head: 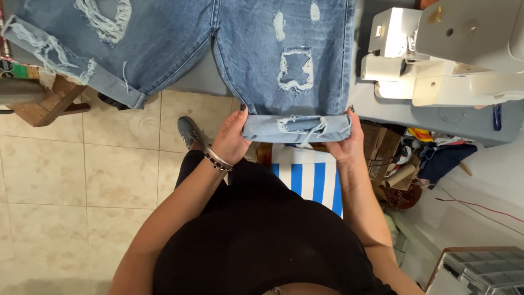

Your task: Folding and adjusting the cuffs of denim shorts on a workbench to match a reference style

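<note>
1. Head view: black top of the person (pixel 262 246) fills the bottom of the frame, nearest the camera; both bare forearms reach forward from it.
2. Left hand (pixel 232 139), bracelets at the wrist, is closed on the left end of the rolled cuff (pixel 297 128) of a jeans leg, thumb on top, fingers under.
3. Right hand (pixel 349 139) is closed on the right end of the same cuff, pinching the fold; holding both ends keeps the turned-up edge flat and even.
4. Ripped blue jeans (pixel 229 43) lie spread on the grey counter (pixel 469 120), legs toward the person; the held cuff hangs just past the counter edge, likely so the fold can be gripped from below.
5. Second leg (pixel 82 65) has a frayed cuff and drapes off the counter at the left, untouched.
6. White sewing machine (pixel 447 54) stands on the counter right of the jeans, apart from the hands.
7. Below: blue-and-white striped fabric (pixel 311 180) under the cuff, tiled floor (pixel 82 180), a grey shoe (pixel 188 131), cardboard boxes with clutter (pixel 393 158) at the right, wooden stool (pixel 49 104) at the left.
8. Nothing blocks the hands.
</note>
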